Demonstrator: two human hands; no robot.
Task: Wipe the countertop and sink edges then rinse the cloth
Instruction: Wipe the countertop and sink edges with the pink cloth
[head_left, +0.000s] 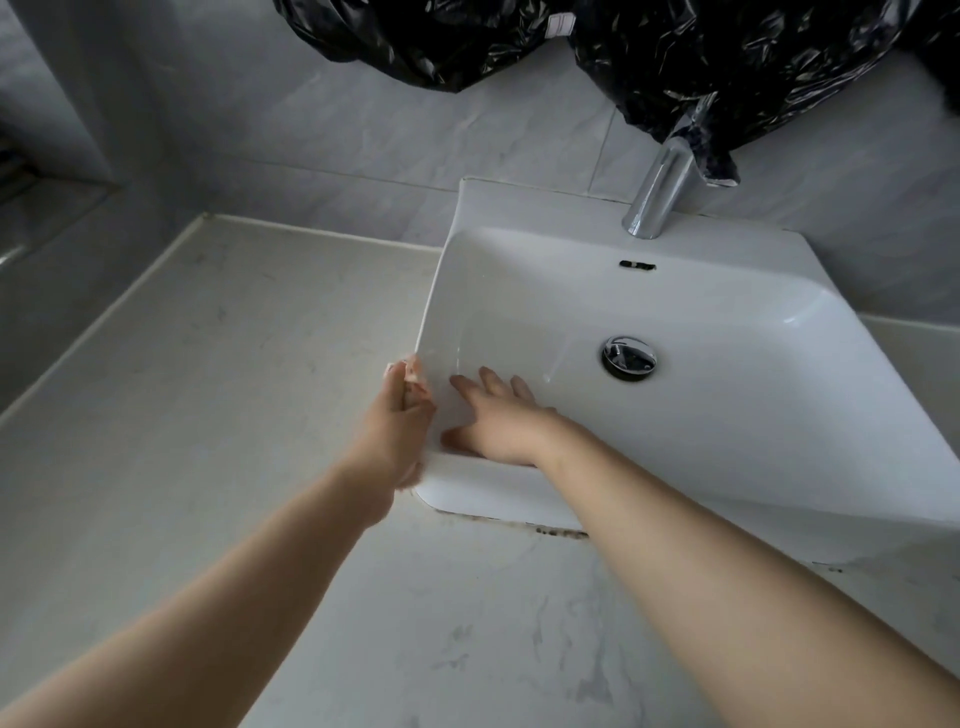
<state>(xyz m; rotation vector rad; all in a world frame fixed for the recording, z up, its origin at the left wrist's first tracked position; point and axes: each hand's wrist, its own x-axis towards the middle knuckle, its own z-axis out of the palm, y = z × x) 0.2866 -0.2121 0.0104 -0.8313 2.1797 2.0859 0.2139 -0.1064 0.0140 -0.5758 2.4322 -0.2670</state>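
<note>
A pale cloth (412, 372), blurred and mostly hidden, is being gripped by the left hand (397, 422) against the left rim of the white rectangular sink (524, 208) being carried by the marbled bench (208, 389).

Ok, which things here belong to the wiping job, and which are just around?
Job: cloth, gripped by left hand; countertop; sink, right hand resting inside; faucet for rinsing.
Just around: black plastic bag; drain plug; wall tiles.

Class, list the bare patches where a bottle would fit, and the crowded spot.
Bare: the countertop left of the sink, up to the wall; its strip before the sink. Crowded: the sink's left edge, with left hand, cloth and right hand.
</note>
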